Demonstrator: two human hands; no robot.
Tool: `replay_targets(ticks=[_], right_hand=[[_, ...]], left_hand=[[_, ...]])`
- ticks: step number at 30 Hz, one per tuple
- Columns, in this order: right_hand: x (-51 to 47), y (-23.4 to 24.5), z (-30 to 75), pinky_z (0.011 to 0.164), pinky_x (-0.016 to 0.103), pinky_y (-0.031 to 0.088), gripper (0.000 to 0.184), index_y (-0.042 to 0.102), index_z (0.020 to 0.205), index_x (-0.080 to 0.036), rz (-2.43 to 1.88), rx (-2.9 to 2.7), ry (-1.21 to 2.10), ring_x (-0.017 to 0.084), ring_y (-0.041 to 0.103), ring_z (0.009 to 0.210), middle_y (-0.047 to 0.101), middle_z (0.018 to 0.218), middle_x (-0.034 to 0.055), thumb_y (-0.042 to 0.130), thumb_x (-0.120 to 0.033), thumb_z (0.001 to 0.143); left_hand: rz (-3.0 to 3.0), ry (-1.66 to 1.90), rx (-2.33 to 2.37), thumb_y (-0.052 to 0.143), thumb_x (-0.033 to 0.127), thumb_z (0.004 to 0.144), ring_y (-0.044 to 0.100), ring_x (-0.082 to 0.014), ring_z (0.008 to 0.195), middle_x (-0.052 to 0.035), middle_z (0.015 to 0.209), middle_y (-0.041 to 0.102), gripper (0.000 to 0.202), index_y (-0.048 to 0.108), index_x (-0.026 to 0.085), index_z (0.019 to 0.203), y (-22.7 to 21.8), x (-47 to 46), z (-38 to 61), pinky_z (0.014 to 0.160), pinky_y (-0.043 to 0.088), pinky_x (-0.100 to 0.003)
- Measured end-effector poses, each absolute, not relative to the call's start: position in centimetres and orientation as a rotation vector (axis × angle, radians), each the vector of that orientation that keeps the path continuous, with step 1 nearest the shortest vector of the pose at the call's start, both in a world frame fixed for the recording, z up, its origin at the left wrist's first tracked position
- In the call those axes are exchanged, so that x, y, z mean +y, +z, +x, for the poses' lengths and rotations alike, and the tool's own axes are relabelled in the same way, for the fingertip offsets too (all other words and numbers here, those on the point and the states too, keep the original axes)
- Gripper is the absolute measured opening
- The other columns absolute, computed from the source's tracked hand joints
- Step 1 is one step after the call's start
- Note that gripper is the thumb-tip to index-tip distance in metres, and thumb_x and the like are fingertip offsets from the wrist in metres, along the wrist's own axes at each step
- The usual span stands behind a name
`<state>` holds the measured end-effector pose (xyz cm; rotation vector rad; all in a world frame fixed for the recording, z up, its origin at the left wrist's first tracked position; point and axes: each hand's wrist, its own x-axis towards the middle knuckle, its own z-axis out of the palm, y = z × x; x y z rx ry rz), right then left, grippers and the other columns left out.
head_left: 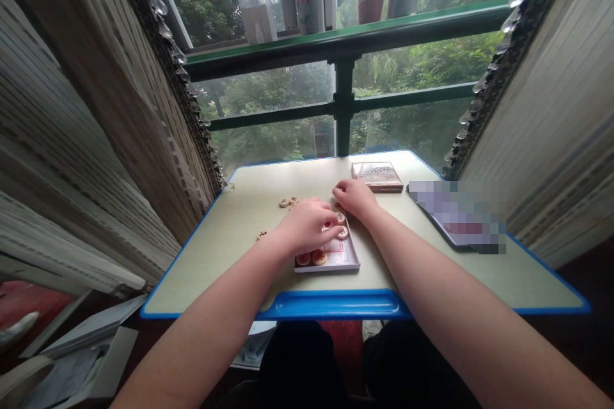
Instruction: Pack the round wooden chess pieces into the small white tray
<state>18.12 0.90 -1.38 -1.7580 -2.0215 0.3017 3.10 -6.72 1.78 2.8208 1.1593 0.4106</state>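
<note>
A shallow white box tray (352, 260) with a printed red pattern inside lies on the table, holding several round wooden Chinese chess pieces (319, 258). My left hand (309, 225) is over the tray's left side, thumb and index finger apart, with a red-marked piece showing between them. Its other fingers are partly hidden. At the tray's far right corner, my right hand (355, 197) is closed, fingers curled and fingertips together. One piece shows just below those fingertips; whatever they hold is hidden. More loose pieces (284, 202) lie left of the tray, beyond my left hand.
A flat box lid (377, 176) lies at the back of the table. A partly blurred dark-edged flat object (451, 217) is on the right. The blue pen groove (336, 302) runs along the front edge. Cans (311, 0) stand on the window ledge; curtains hang on both sides.
</note>
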Motion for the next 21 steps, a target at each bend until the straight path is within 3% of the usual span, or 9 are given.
replay_targets(ticks=[3, 9, 17, 21], right_hand=[[0.8, -1.3, 18.1, 0.064, 0.023, 0.04, 0.029, 0.07, 0.089, -0.02, -1.772, -2.035, 0.299, 0.018, 0.061, 0.084, 0.07, 0.093, 0.0068, 0.045, -0.03, 0.079], [0.8, -1.3, 18.0, 0.064, 0.024, 0.04, 0.029, 0.07, 0.089, -0.021, -1.776, -2.056, 0.292, 0.019, 0.061, 0.085, 0.07, 0.094, 0.0064, 0.045, -0.03, 0.079], [0.9, -1.5, 18.1, 0.065, 0.024, 0.04, 0.029, 0.07, 0.09, -0.021, -1.761, -2.069, 0.282, 0.018, 0.061, 0.084, 0.07, 0.094, 0.0064, 0.044, -0.029, 0.079], [0.9, -1.5, 18.1, 0.065, 0.023, 0.04, 0.028, 0.07, 0.089, -0.021, -1.759, -2.06, 0.301, 0.018, 0.061, 0.085, 0.07, 0.093, 0.0066, 0.045, -0.029, 0.079]], left_hand=[[2.701, 0.373, 1.124, 0.055, 0.036, 0.078, 0.049, -0.019, 0.085, -0.0051, 0.088, 0.059, 0.024, 0.068, 0.021, 0.091, 2.4, -6.9, 2.6, 0.079, 0.04, -0.031], [2.604, 0.2, 1.126, 0.065, 0.034, 0.067, 0.039, -0.0246, 0.106, -0.0054, 0.114, 0.046, 0.046, 0.059, 0.03, 0.112, 3.0, -7.3, 1.3, 0.095, 0.035, -0.039], [2.566, 0.183, 1.093, 0.062, 0.033, 0.069, 0.043, -0.0233, 0.104, -0.0055, 0.111, 0.051, 0.04, 0.061, 0.028, 0.108, 3.5, -7.4, 1.4, 0.094, 0.037, -0.037], [2.446, 0.459, 1.221, 0.054, 0.025, 0.071, 0.051, -0.02, 0.095, -0.0042, 0.097, 0.06, 0.026, 0.066, 0.021, 0.094, 3.4, -6.6, 1.2, 0.087, 0.042, -0.033]])
